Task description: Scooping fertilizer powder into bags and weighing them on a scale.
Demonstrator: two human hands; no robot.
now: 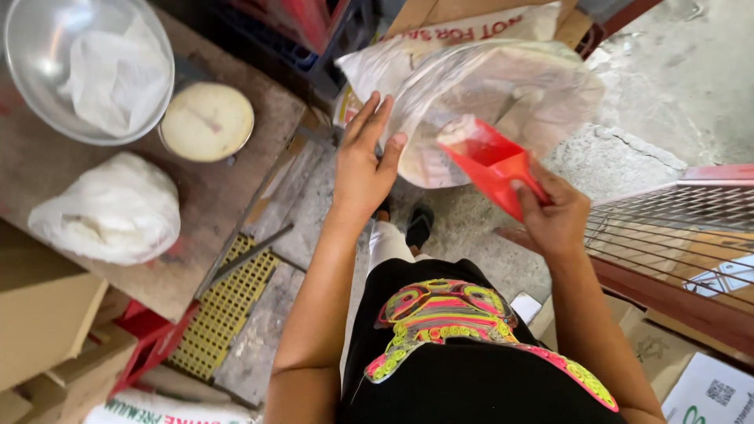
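Note:
My right hand [556, 217] grips the handle of a red plastic scoop [491, 162], its mouth carrying a small heap of white powder. The scoop sits inside the opening of a large clear plastic bag [510, 94] that stands in a white sack [377, 67]. My left hand [365, 153] is held flat with fingers extended against the left edge of the clear bag's opening, thumb touching the plastic. It holds nothing closed in its fingers.
To the left, a wooden table [47, 173] carries a metal bowl [31, 39] with a white bag in it, a round scale dial [207, 122] and a filled white plastic bag [110, 208]. A wire rack [675, 228] stands right. Cardboard boxes [47, 330] sit at lower left.

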